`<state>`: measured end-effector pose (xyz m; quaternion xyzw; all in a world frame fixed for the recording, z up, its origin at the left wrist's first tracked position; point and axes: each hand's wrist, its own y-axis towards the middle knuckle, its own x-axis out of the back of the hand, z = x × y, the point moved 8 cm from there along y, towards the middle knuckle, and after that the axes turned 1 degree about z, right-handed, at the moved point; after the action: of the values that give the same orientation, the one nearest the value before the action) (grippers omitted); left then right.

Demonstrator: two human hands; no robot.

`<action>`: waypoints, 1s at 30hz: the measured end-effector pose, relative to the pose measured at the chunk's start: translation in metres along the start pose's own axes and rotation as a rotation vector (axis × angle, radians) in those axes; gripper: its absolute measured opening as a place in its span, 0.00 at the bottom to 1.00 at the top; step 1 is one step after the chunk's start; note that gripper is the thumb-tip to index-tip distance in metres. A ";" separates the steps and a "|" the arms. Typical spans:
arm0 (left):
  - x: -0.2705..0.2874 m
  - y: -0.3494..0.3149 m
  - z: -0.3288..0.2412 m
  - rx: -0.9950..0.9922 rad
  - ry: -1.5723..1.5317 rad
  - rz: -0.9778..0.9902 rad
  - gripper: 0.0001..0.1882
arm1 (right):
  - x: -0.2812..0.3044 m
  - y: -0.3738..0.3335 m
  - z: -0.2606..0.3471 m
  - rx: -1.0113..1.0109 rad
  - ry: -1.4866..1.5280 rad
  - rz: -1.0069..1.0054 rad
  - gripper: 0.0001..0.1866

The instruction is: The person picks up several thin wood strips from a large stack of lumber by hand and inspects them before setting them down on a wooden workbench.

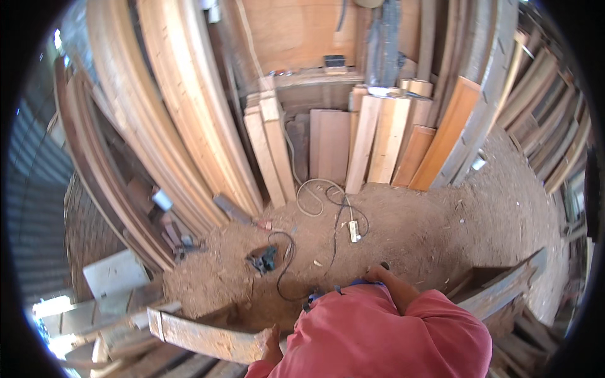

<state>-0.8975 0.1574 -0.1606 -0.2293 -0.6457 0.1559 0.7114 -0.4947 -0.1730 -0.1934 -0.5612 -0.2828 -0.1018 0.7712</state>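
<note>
A long weathered wooden plank (201,337) lies across the front of me. My body, in a red shirt, covers its middle, and another weathered plank length (501,296) shows on the right. My left hand (271,346) grips the left length near its top edge, with the fingers partly hidden. Farther forward, my right hand (376,273) is closed at the edge of my shirt. A small dark knob-like end (384,266) shows beside it; what it belongs to is hidden. A blue and black piece (313,298), perhaps of a tool, peeks out past my shirt.
A dark green-black power tool (263,259) lies on the dirt floor (428,220). Black cord (291,249) and a white power strip (353,231) are on the ground. Tall boards (183,94) lean left, shorter boards (331,145) ahead, and more timber (542,107) right.
</note>
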 end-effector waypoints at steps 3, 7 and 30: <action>-0.001 0.017 0.006 0.052 0.040 0.031 0.33 | -0.004 0.000 0.019 0.081 0.062 0.084 0.33; -0.017 0.029 -0.071 -0.127 0.193 0.154 0.31 | -0.052 0.032 -0.085 0.049 0.149 0.086 0.33; -0.128 -0.131 -0.555 -1.030 0.013 0.577 0.20 | 0.069 -0.132 -0.399 -0.387 0.928 -0.212 0.23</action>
<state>-0.3726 -0.0887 -0.2338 -0.7125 -0.5454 0.0079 0.4414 -0.3725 -0.5768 -0.1329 -0.5577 0.0579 -0.4684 0.6828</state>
